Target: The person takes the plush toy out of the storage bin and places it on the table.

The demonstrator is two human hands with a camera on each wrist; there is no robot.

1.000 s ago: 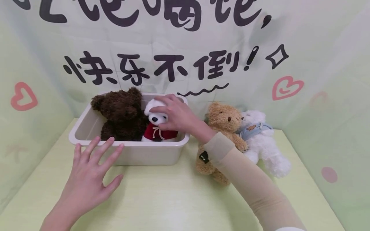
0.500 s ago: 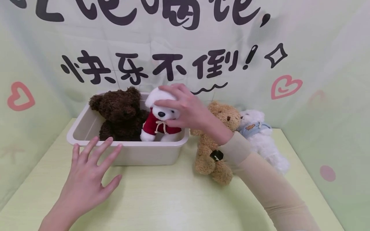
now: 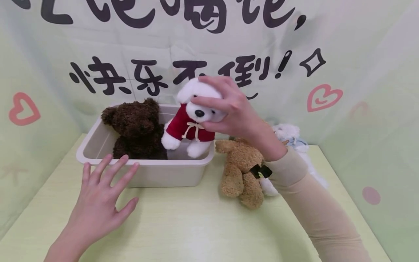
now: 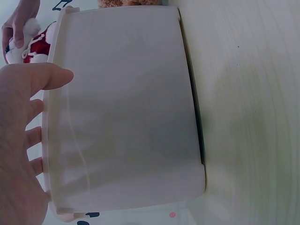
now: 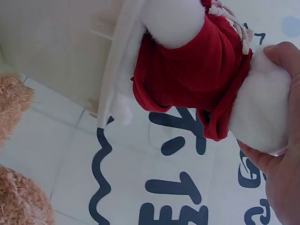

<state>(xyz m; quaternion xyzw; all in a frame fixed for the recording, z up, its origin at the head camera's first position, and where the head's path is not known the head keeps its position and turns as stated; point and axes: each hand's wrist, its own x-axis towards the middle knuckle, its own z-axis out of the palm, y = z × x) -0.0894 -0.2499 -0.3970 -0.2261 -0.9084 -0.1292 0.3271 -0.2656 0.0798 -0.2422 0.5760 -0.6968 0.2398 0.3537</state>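
Observation:
My right hand (image 3: 234,107) grips the head of a white plush dog (image 3: 198,140) in a red hooded top, fingers over its crown and thumb under its cheek. The toy hangs upright over the right end of a pale plastic bin (image 3: 170,174), its feet around rim height. In the right wrist view its red top (image 5: 197,70) shows from the side. My left hand (image 3: 98,203) has its fingers spread, fingertips right at the bin's front rim; the left wrist view shows the bin's wall (image 4: 126,108) below them. A dark brown teddy bear (image 3: 135,127) sits inside the bin's left half.
To the right of the bin, a light brown teddy bear (image 3: 240,165) leans back, partly hidden by my right arm. Behind it is a white plush bear (image 3: 286,131) with a blue garment. A printed cloth backdrop (image 3: 147,43) closes off the table's back and sides.
My right hand has lifted the white plush dog up out of the bin's right end and slightly to the right. The left hand has stayed at the rim.

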